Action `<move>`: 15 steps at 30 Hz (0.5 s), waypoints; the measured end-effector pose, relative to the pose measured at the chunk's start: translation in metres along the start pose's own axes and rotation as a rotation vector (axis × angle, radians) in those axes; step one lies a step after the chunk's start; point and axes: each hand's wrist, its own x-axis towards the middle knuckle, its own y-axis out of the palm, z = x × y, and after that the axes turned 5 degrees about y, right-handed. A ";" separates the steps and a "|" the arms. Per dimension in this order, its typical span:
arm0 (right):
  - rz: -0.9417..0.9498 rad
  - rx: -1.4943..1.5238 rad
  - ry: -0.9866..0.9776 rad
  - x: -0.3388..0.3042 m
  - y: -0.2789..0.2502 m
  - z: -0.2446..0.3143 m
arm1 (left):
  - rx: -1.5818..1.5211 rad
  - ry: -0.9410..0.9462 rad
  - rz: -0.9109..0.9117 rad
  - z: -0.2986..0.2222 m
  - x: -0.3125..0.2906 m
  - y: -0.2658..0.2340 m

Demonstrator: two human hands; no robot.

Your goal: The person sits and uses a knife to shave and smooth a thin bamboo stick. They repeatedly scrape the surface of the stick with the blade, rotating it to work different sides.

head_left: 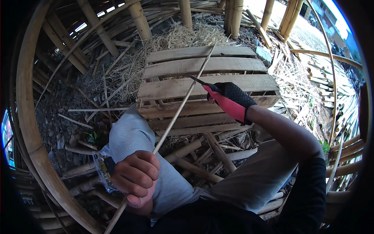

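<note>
Clenched in the bare left hand [136, 175], a long, thin, pale bamboo strip [179, 113], slanting up and away across a slatted, rough-wood crate [230, 64]. Grasped in the right hand [230, 99], gloved in black and pink, a dark, narrow, pointed knife [196, 79], crossing the strip; whether touching, cannot tell. Beyond the right hand, heaped straw-coloured shavings [183, 37] and a stout, upright, tan bamboo post [233, 19]. Just beside the left hand, a crinkled clear plastic wrapper [102, 167]; farther left, a thick, curved, yellow-brown bamboo pole [29, 117].
</note>
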 end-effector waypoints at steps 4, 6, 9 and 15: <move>-0.198 -0.077 -0.146 -0.030 0.012 0.028 | -0.037 0.016 0.110 0.001 0.000 -0.002; -0.344 -0.379 -0.534 -0.053 0.034 0.031 | -0.044 0.014 0.107 0.001 0.002 -0.001; -0.369 -0.377 -0.683 -0.075 0.045 0.044 | -0.066 0.050 0.124 0.001 -0.001 0.000; -0.452 -0.592 -0.467 -0.007 0.030 0.015 | -0.173 0.025 0.284 0.005 -0.001 0.002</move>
